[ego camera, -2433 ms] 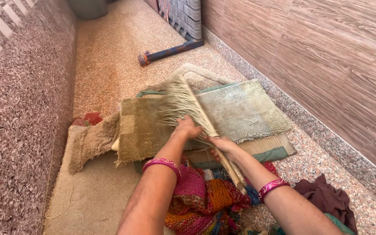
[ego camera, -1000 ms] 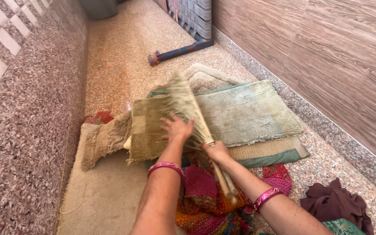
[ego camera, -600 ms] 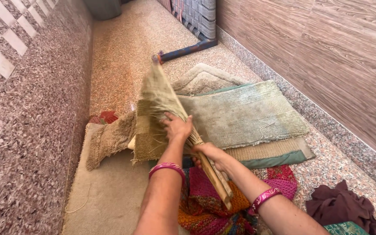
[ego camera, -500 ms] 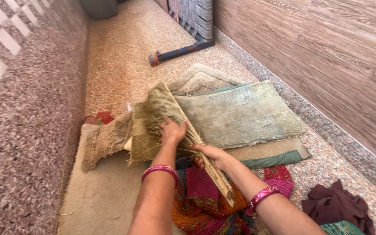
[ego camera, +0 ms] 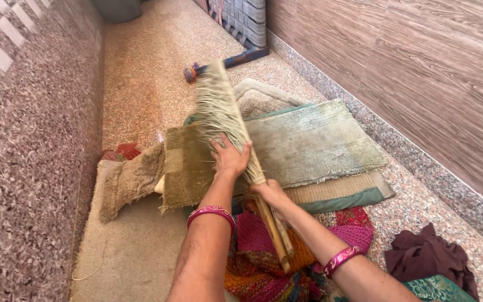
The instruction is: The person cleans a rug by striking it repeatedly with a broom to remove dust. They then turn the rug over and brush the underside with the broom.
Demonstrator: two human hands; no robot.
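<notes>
A straw broom (ego camera: 223, 111) points away from me over a pile of floor mats. My right hand (ego camera: 268, 194) grips its wooden handle just below the bristles. My left hand (ego camera: 230, 157) presses flat on the lower bristles, fingers spread. Under the broom lie an olive-brown mat (ego camera: 184, 164) and a pale green mat (ego camera: 314, 141). Both wrists wear pink bangles.
A cream shaggy mat (ego camera: 259, 95) and a tan one (ego camera: 127, 182) lie in the pile. A pink and orange knitted rug (ego camera: 261, 258) is below my arms. A dark maroon cloth (ego camera: 429, 258) lies at right. A speckled stone wall stands left, a wood-grain wall (ego camera: 398, 67) right.
The broom head swung left and lifted, then dropped low, and now points up and further away. My left hand slid along the bristles and stays pressed on them. My right hand kept its grip.
</notes>
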